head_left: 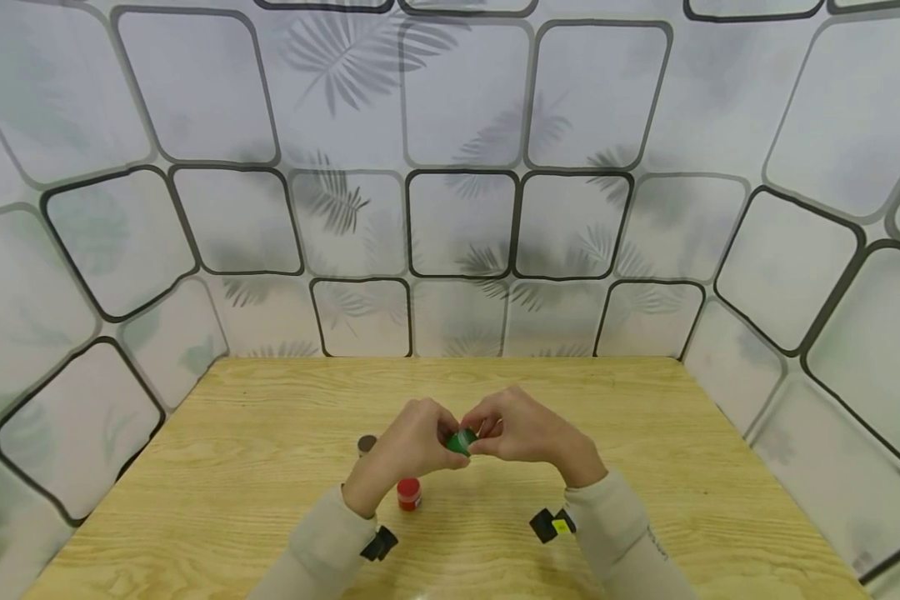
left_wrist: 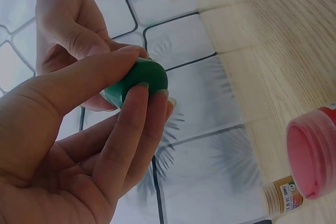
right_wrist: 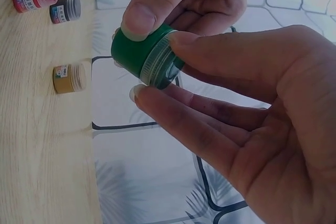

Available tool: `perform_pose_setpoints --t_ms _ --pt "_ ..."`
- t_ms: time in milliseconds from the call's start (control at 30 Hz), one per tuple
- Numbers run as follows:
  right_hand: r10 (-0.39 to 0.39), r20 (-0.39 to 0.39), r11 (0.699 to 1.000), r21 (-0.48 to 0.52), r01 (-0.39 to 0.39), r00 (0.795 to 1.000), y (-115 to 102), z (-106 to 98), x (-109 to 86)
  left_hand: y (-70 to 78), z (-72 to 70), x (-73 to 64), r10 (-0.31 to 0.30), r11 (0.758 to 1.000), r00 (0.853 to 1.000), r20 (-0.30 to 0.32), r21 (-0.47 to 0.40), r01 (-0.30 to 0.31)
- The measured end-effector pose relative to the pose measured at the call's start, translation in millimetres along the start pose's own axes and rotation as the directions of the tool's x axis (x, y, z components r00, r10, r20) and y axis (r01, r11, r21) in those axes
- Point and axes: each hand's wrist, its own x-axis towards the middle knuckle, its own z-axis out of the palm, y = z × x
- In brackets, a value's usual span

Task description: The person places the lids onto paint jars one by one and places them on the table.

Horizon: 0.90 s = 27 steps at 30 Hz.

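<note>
Both hands meet over the table around a small green paint jar (head_left: 461, 442). My left hand (head_left: 417, 435) pinches the jar's green body (right_wrist: 128, 51) between thumb and fingers. From the other side, my right hand (head_left: 528, 427) holds the ridged, see-through lid (right_wrist: 156, 62) with thumb and fingertips. In the right wrist view the jar is tilted, and the lid is on it. Seen from the left wrist, the rounded green end (left_wrist: 153, 73) shows between the left fingers, while the lid is mostly hidden.
On the wooden table (head_left: 270, 467) stand a red jar (head_left: 409, 494), a black jar (right_wrist: 65, 9) and an ochre jar (right_wrist: 68, 79), to the left of the hands or under the left forearm. Patterned curtain walls (head_left: 461, 225) enclose the table's back and sides.
</note>
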Motion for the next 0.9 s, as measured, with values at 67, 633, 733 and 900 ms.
perform_pose_setpoints --t_ms 67,633,733,900 --pt "-0.008 -0.007 1.000 -0.015 0.008 1.000 -0.8 -0.1 -0.1 0.4 0.3 0.0 0.005 1.000 1.000 -0.002 0.010 -0.005" --pt "0.064 -0.026 0.986 -0.153 -0.067 0.998 -5.3 -12.9 -6.4 -1.5 2.1 1.0 -0.017 0.997 1.000 -0.018 0.072 0.018" --pt "0.101 -0.038 0.979 -0.176 -0.106 0.994 -3.1 -18.9 -10.5 -2.7 2.6 1.6 -0.033 0.995 0.999 -0.017 0.096 0.035" --pt "0.129 -0.036 0.976 -0.171 -0.133 0.991 1.8 -23.5 -13.3 -5.6 2.9 1.7 -0.067 0.994 0.998 -0.003 0.089 0.067"
